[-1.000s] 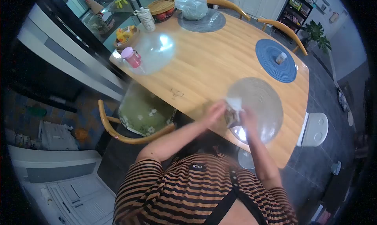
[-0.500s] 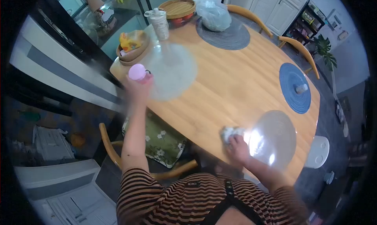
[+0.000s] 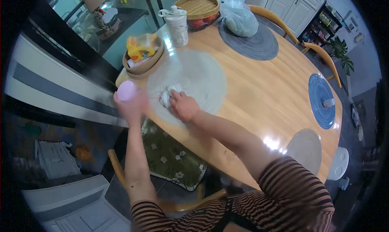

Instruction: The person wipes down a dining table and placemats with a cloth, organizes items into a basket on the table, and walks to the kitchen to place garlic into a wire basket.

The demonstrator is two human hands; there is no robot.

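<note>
My left hand [image 3: 131, 106] grips a pink cup [image 3: 127, 91] with a round lilac top, at the table's left corner; motion blurs the fingers. My right hand [image 3: 184, 106] is closed on a crumpled white cloth [image 3: 166, 97]. It presses the cloth onto the pale round placemat [image 3: 202, 76], near its left front edge. Beyond my left hand, a brown bowl [image 3: 159, 55] holds a yellow toy-like thing [image 3: 139, 49]. A white patterned tumbler [image 3: 177, 29] stands upright behind the placemat.
On the wooden table [image 3: 259, 98] lie a grey placemat [image 3: 265, 47] under a tied plastic bag [image 3: 241, 21], a blue placemat [image 3: 320, 96] with a small jar, and a beige placemat [image 3: 306, 151]. A wicker basket [image 3: 198, 7] stands at the back. A flowered chair cushion [image 3: 168, 155] is below the edge.
My right hand has carried the cloth from the table's front, beside the beige placemat, leftward onto the pale placemat. My left hand still holds the cup, slightly shifted. The view has turned a little.
</note>
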